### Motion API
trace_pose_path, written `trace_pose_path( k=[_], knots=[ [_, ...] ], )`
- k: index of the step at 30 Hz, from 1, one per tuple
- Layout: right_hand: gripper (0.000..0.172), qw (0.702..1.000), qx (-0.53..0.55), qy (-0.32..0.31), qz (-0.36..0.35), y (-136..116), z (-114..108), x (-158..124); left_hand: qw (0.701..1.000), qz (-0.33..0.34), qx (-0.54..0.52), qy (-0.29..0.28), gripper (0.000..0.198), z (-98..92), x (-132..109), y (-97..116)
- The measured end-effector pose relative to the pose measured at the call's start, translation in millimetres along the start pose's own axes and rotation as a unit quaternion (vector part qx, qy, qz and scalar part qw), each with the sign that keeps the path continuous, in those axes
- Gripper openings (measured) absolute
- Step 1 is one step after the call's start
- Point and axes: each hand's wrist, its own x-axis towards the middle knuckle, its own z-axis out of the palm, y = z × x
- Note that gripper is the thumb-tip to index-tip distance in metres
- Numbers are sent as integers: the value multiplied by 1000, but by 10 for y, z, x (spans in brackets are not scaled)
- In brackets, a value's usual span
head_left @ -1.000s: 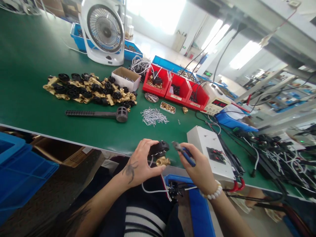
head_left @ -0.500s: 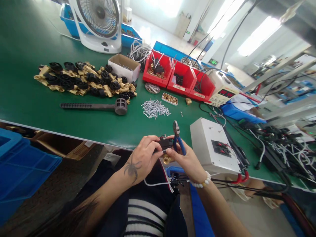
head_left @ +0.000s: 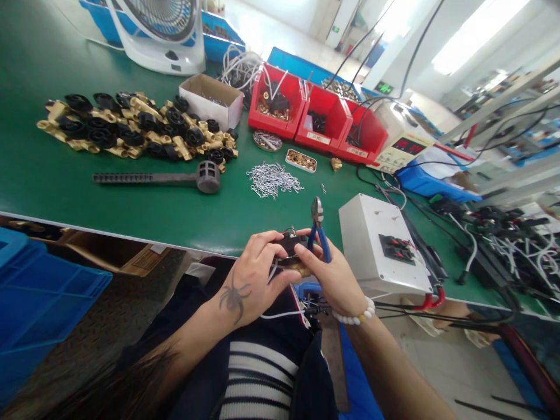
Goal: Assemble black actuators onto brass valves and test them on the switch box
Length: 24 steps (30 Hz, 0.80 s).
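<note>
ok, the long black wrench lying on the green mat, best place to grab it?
Take the black wrench by its long ribbed handle, from above. It lies flat, parallel to the table edge, the bulky round head at its right end, with bare mat on both sides.

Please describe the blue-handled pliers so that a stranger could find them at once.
Start at the white box with red and black sockets near the green table's front edge. Just left of it, the right hand holds the pliers, nose up. They are the only blue-handled tool here.
</note>
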Motion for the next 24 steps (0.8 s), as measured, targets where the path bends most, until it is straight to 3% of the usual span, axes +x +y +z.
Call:
trace_pose_path(
  k=[3, 7, 19, 22, 24],
  knots=[
    [45, 1000, 0, 8, 12, -12, 48, 0, 999, -6, 38, 22, 43, 54, -21, 42],
    [46, 1000, -7, 10, 12, -24, 71, 5, 997, -2, 51, 65, 34, 119, -35, 65],
    [47, 997, -72, -13, -10, -24, 53, 4, 996, 2, 19, 85, 33, 117, -62, 38],
    [49, 988, -144, -7, -58, -130, -34, -7, 996, -41, -19, 74, 35, 80, -43, 33],
    [41, 965, -225, 46, -127, -201, -144, -41, 994, -72, -53, 62, 37, 50, -29, 20]
  ],
)
